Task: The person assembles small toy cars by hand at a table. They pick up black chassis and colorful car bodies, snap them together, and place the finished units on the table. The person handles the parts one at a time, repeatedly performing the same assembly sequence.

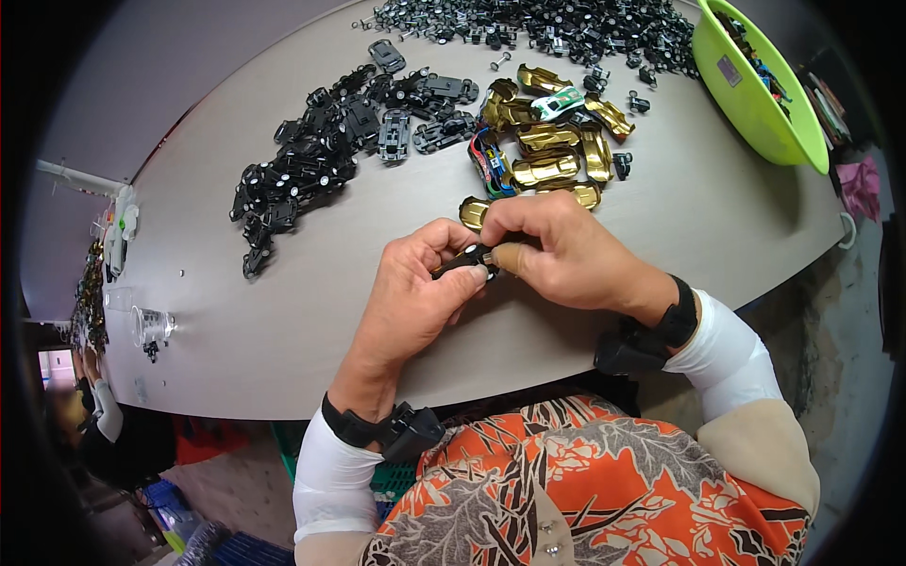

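Head view: small dark toy car part [479, 256] held b/w both hands, just below the gold car shells [547, 170], i.e. on their near side. Seen only partly b/c of covering fingers; white wheels [473, 249] showing at its edge; long axis apparently slanting, low at L to higher at R, tho hard to be sure. Lying right at the fingertips, no gap to cross: to R of L hand [411, 288], to L of R hand [571, 255], about equally near each. With L hand: grasping the part, thumb along near side, fingers curled behind, wrist well below-L of the shells. With R hand: pinching at the part's R end b/w thumb + forefinger, tan cover [517, 258] on thumb, knuckles high, overlapping the lowest shells in view; poss. a tiny pale bit b/w tips, can't tell if separate. Further out: L of the shells, heap of dark chassis [361, 123]; amid the shells, white-green car body [559, 104]; behind them, pile of wheel parts [604, 28]; behind-R, lime-green basin [810, 141]; far L + nearer, clear cup [151, 325] on grey table [241, 354].
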Tool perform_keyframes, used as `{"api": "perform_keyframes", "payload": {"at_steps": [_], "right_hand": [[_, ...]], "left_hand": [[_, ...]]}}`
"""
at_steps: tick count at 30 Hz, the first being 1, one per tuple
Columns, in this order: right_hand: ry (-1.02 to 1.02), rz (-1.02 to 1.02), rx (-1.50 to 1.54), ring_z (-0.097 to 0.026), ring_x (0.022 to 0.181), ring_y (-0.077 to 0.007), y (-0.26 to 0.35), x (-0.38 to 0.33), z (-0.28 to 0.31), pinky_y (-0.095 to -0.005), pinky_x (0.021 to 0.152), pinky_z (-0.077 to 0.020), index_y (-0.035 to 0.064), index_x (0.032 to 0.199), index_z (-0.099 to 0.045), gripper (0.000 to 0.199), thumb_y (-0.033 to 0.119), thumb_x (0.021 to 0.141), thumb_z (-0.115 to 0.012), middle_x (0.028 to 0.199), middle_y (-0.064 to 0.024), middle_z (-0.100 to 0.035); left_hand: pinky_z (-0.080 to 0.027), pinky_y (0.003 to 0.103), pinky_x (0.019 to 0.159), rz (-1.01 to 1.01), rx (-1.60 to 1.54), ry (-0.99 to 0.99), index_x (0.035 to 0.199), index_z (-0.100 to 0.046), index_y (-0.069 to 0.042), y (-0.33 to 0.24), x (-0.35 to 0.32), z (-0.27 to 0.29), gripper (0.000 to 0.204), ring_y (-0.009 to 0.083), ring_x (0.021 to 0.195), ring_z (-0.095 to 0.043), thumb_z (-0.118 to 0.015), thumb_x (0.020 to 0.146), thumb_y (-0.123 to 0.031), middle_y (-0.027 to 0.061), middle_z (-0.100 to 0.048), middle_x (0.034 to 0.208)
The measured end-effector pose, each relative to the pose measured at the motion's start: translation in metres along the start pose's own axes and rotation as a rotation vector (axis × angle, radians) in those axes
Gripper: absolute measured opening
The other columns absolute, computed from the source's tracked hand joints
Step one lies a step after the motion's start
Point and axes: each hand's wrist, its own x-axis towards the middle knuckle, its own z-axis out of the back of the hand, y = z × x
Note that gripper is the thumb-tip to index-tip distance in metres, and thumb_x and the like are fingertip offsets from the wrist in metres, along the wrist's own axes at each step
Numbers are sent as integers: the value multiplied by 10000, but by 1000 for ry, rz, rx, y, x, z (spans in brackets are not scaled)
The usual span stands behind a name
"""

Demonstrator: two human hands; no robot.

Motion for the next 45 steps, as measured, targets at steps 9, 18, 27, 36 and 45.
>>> {"api": "perform_keyframes", "payload": {"at_steps": [9,18,27,36,45], "right_hand": [[-22,-219,468,-474,495,-37,7,2,21,-207,428,-381,22,888,-602,83,27,810,-573,678,-4,-559],[62,-16,378,-574,742,-92,0,-7,17,-230,708,-456,-21,870,-636,180,-53,703,-575,766,-27,-631],[4,-73,490,-556,642,-68,0,-7,29,-203,568,-448,-11,819,-623,74,-4,745,-619,745,-19,-606],[74,196,379,-509,594,-67,-15,-4,24,-207,510,-408,-18,790,-614,63,10,744,-646,777,-29,-570],[285,-388,430,-506,587,-63,6,-6,31,-191,500,-392,-7,789,-605,94,49,745,-666,755,-15,-562]], "left_hand": [[-375,182,426,61,-294,-36,992,-606,11,-6,1,4,236,58,526,-506,-585,757,-2,29,-590,746],[-456,181,530,-32,-385,-96,1043,-543,-4,-5,4,1,316,75,652,-570,-658,748,1,43,-619,844],[-507,240,563,-4,-402,28,989,-549,-17,-6,3,-3,192,116,680,-612,-615,813,-57,74,-630,839],[-418,182,475,38,-217,139,1042,-578,-29,-4,-1,-2,245,75,577,-555,-624,806,-75,44,-633,774],[-416,176,503,29,-28,160,1014,-584,-14,-5,-8,-7,220,49,585,-521,-622,820,-111,15,-609,763]]}}
